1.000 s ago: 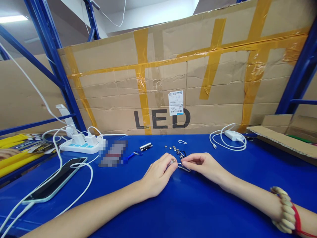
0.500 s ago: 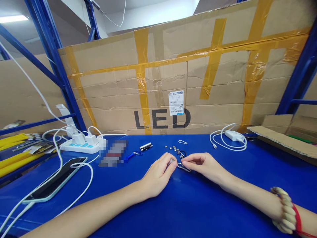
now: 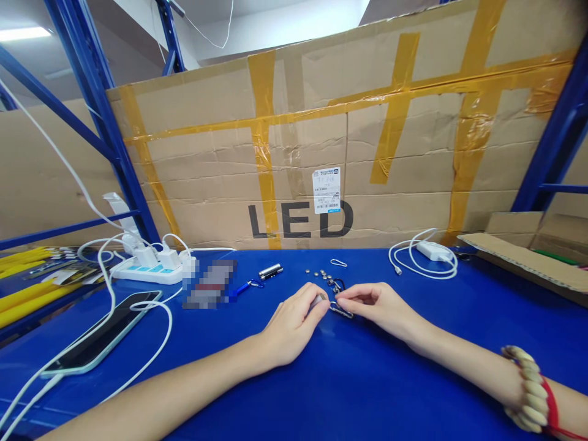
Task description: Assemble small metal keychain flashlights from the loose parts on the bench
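Observation:
My left hand [image 3: 291,324] is closed around a small silver metal cylinder [image 3: 318,299], and its fingers hide most of it. Just to the right, my right hand [image 3: 379,309] has thumb and forefinger pinched together; what they hold, if anything, is hidden. A silver carabiner [image 3: 341,311] shows right beneath those fingertips. Behind them on the blue table [image 3: 331,380] is a black carabiner [image 3: 340,284]. Several small round metal discs like button cells [image 3: 323,273] lie scattered beyond my hands. A thin silver clip [image 3: 339,263] rests farther back.
Left of my hands lie small silver and black cylinders [image 3: 271,271] and a blue one with a carabiner [image 3: 248,286]. A phone [image 3: 103,334], cables and a power strip [image 3: 151,271] occupy the left. A white charger [image 3: 434,252] and an open cardboard box [image 3: 528,263] are at right.

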A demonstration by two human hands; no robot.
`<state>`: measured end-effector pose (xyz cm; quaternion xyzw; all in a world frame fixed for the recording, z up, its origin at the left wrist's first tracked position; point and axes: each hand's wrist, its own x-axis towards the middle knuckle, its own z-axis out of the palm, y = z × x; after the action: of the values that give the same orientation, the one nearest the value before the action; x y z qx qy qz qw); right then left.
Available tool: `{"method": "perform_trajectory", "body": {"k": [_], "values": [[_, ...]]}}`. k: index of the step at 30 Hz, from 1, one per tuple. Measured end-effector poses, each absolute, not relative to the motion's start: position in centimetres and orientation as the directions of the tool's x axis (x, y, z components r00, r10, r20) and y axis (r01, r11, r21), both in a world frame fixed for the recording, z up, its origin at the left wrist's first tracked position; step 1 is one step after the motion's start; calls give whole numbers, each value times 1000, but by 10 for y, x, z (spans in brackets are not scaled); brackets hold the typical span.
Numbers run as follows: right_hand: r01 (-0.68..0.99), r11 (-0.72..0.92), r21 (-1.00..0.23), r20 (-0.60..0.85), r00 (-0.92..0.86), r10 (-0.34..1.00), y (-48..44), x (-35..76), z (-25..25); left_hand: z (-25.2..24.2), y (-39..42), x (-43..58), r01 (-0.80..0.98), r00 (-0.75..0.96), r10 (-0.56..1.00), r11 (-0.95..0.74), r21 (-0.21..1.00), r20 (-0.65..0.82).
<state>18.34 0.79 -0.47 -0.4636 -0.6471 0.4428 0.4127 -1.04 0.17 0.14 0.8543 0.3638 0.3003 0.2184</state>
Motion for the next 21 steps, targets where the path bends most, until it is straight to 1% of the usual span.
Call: {"method": "perform_trajectory", "body": {"k": [9, 16, 21], "values": [[238, 177, -955, 123, -227, 966, 7, 184, -4, 2, 1, -11, 500, 558, 757, -633, 591, 340], [228, 177, -957, 124, -232, 965, 8, 184, -5, 3, 1, -9, 456, 567, 737, -653, 604, 369], [223, 177, -958, 124, -233, 965, 8, 184, -5, 3, 1, -10, 458, 570, 733, -658, 598, 371]]}}
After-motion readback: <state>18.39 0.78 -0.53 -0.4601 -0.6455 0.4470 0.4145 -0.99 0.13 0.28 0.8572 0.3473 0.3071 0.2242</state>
